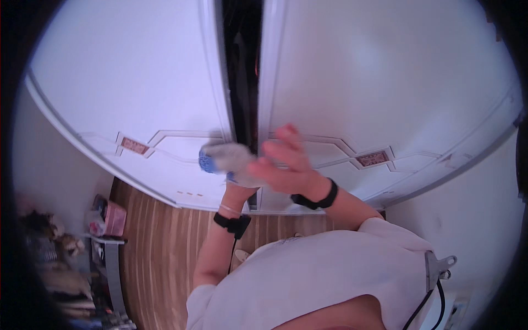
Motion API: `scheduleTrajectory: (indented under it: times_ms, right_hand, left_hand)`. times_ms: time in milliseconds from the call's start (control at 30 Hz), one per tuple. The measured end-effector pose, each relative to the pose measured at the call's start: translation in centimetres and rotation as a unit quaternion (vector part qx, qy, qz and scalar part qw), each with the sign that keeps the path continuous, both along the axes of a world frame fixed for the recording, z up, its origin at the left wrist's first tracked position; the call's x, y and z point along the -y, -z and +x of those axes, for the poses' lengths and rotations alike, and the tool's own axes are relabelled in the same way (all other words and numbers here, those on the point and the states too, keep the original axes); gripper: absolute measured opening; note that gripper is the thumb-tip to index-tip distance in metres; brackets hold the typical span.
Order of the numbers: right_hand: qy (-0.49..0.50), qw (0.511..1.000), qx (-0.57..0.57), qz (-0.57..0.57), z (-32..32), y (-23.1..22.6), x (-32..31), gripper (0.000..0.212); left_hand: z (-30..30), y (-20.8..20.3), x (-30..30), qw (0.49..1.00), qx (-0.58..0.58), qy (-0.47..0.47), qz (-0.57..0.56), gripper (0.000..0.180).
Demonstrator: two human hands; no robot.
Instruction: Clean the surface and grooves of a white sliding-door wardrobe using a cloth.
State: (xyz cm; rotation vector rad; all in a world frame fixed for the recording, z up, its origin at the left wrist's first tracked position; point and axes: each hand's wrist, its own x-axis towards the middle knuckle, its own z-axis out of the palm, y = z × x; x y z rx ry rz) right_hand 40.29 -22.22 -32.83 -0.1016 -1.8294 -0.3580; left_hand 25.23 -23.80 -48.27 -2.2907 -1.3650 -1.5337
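Note:
A greyish-white cloth piece with blue patches (234,159), perhaps a glove or mitt, covers my left hand (242,191) past the wrist. Its fingers are hidden, and I cannot tell whether the cloth is worn or gripped. Beside it on the right is my right hand (287,165), bare and blurred by motion, its fingers apart and nothing seen in them. The right fingertips come close to the cloth; whether they touch it is unclear. Both hands are before two white cabinet doors, a left door (137,66) and a right door (374,71), with a dark gap between them.
Dark, unclear contents show through the gap (242,71). Wood-look floor (165,247) lies below the doors. At the lower left, a pink bin (114,219) stands by a grey shelf edge (114,275), near a pile of mixed items (60,264). A white wall (462,220) borders the right.

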Motion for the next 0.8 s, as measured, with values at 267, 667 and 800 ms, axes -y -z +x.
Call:
scheduleTrajectory:
  times_ms: [267,667,800]
  right_hand:
    - [0.215,0.970,-0.089,-0.065,22.3,-2.7,-3.0,0.032]
    - [0.084,0.996,-0.014,-0.009,25.6,-1.3,-5.1,0.030]
    - [0.072,0.997,0.012,0.013,25.7,-2.0,-5.2,0.023]
  left_hand:
    - [8.9,-15.9,-3.7,0.963,-0.155,-0.163,0.151,0.042]
    - [9.9,-25.3,-6.6,0.939,-0.001,-0.334,-0.083,0.048]
    - [14.5,-6.7,-5.1,0.954,0.006,-0.281,0.103,0.028]
